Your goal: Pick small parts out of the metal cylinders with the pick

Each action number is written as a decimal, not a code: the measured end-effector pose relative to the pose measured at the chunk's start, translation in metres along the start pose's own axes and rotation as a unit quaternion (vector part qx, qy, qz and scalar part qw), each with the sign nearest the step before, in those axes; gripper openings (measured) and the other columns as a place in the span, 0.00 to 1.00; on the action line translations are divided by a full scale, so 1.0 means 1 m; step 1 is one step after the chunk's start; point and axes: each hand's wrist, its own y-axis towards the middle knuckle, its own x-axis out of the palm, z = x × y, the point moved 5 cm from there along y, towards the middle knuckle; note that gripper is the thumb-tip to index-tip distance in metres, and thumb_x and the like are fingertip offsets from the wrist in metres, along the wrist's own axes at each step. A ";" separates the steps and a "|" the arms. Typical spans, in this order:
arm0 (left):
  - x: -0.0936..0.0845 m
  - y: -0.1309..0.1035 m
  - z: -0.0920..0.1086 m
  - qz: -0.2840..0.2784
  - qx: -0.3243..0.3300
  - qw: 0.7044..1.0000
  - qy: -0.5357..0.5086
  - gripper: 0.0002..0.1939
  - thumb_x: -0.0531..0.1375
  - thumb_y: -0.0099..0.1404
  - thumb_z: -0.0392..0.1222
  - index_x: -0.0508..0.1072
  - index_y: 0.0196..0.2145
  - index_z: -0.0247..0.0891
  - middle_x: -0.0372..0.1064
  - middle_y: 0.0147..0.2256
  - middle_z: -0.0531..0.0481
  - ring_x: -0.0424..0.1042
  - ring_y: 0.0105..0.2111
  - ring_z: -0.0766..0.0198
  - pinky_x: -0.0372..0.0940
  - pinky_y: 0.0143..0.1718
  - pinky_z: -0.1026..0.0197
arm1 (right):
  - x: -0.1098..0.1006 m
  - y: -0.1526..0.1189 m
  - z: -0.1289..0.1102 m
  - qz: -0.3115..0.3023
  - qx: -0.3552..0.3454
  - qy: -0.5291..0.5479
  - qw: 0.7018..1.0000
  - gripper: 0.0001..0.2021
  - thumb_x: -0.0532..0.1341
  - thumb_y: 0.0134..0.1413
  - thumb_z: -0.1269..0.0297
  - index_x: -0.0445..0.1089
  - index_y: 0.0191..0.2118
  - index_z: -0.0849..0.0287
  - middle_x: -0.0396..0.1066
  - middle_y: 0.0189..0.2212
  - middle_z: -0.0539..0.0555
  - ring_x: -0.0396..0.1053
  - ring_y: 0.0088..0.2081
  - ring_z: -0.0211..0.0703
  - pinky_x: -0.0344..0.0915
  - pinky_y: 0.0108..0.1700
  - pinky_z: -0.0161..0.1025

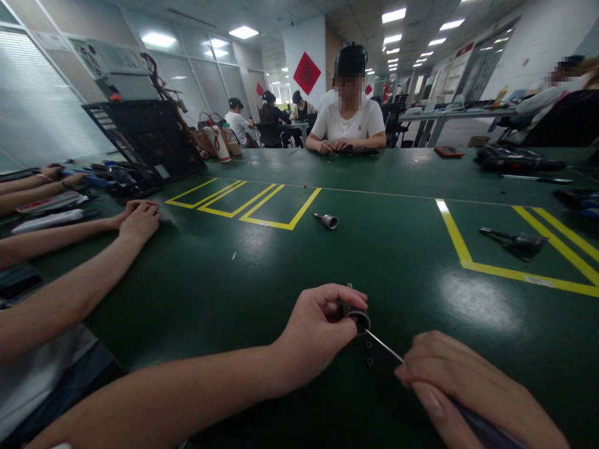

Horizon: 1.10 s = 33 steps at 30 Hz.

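Note:
My left hand [309, 340] is closed around a dark cup-shaped metal part [362, 318], its hollow mouth facing right toward me. A thin shank shows above the fingers. My right hand [461, 380] grips the dark handle of a screwdriver [384, 347]. Its slim shaft runs into the mouth of the metal part; the tip is hidden inside. Just below lie two small black rings [369, 362] on the green table [262, 299]. Farther off rests a similar silver metal cup with a shank [330, 221].
Yellow tape [290, 226] marks boxes on the table. A dark tool part with a thin shaft [524, 243] lies in the right box. Another person's hands [140, 221] rest at the left. Across sits a person in a white shirt [349, 121]. A black rack [150, 140] stands back left.

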 end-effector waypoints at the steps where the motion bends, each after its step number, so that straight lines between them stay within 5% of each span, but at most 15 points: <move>1: 0.000 0.000 0.000 0.000 0.003 1.000 0.001 0.08 0.59 0.48 0.26 0.72 0.28 0.34 0.71 0.39 0.47 0.72 0.37 0.63 0.67 0.41 0.59 | 0.003 0.002 0.000 -0.011 0.000 -0.003 1.000 0.09 0.57 0.51 0.73 0.69 0.35 0.51 0.73 0.23 0.49 0.73 0.27 0.40 0.70 0.28 0.31; 10: 0.002 -0.001 0.002 0.008 -0.006 1.000 0.010 0.08 0.58 0.48 0.25 0.72 0.27 0.34 0.72 0.37 0.48 0.72 0.36 0.64 0.67 0.40 0.58 | 0.004 0.000 -0.001 -0.019 -0.003 0.001 1.000 0.07 0.57 0.50 0.72 0.71 0.29 0.54 0.73 0.22 0.51 0.71 0.24 0.40 0.70 0.26 0.33; 13: -0.002 0.001 0.003 0.013 -0.003 1.000 0.009 0.08 0.59 0.49 0.26 0.72 0.28 0.34 0.71 0.39 0.47 0.71 0.37 0.63 0.68 0.40 0.57 | 0.000 -0.009 0.018 0.001 0.109 0.077 0.991 0.11 0.56 0.55 0.63 0.71 0.24 0.53 0.72 0.20 0.51 0.71 0.25 0.43 0.69 0.26 0.35; 16: -0.006 0.002 0.004 0.021 -0.011 1.000 0.006 0.07 0.60 0.52 0.29 0.72 0.31 0.34 0.70 0.42 0.47 0.71 0.38 0.62 0.67 0.41 0.56 | 0.005 -0.021 0.047 0.021 0.306 0.148 0.940 0.16 0.55 0.57 0.56 0.70 0.22 0.54 0.70 0.18 0.50 0.70 0.24 0.41 0.66 0.24 0.34; 18: -0.007 0.002 0.005 0.025 -0.021 0.999 0.003 0.08 0.60 0.53 0.30 0.72 0.32 0.34 0.70 0.41 0.47 0.71 0.38 0.62 0.67 0.41 0.56 | 0.012 -0.025 0.055 0.009 0.371 0.182 0.911 0.18 0.55 0.56 0.52 0.70 0.22 0.56 0.69 0.18 0.50 0.67 0.22 0.39 0.65 0.23 0.33; 28: -0.004 0.001 0.004 0.013 -0.039 0.999 -0.004 0.08 0.61 0.53 0.31 0.72 0.34 0.34 0.71 0.38 0.48 0.71 0.38 0.62 0.67 0.41 0.55 | 0.011 -0.015 0.045 -0.037 0.363 0.131 0.922 0.21 0.54 0.53 0.47 0.72 0.21 0.56 0.68 0.16 0.51 0.66 0.20 0.39 0.62 0.23 0.35; 33: -0.004 0.001 0.002 0.007 -0.053 0.998 -0.016 0.08 0.62 0.54 0.31 0.72 0.34 0.35 0.71 0.37 0.48 0.71 0.38 0.61 0.67 0.42 0.54 | 0.013 -0.014 0.053 0.011 0.454 0.198 0.869 0.21 0.58 0.46 0.45 0.71 0.19 0.58 0.67 0.15 0.51 0.65 0.19 0.39 0.61 0.21 0.34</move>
